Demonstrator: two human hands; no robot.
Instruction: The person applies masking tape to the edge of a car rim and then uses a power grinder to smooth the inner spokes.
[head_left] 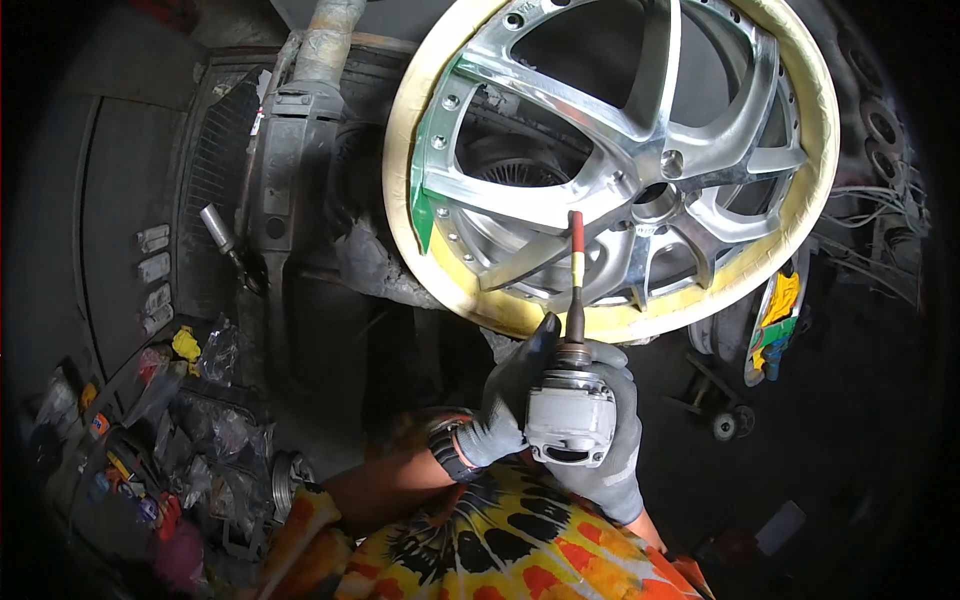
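Both my hands wear grey gloves and close around a grey die grinder (571,415). My left hand (495,415) grips it from the left near its neck, with the dark thumb pointing up beside it. My right hand (624,430) wraps the body from the right. A slim red tip (577,230) on the shaft points away from me and overlaps the lower spokes of a silver alloy wheel (640,130). Whether the tip touches the metal, I cannot tell. Yellow masking tape (400,170) covers the wheel's outer lip, and green tape (432,150) runs along the left inside.
A dusty grey machine (285,180) with a thick pipe stands left of the wheel. Bags and clutter (210,430) fill the lower left. On the right are a small caster (727,425), a yellow-and-green item (778,320) and pale cables (870,210).
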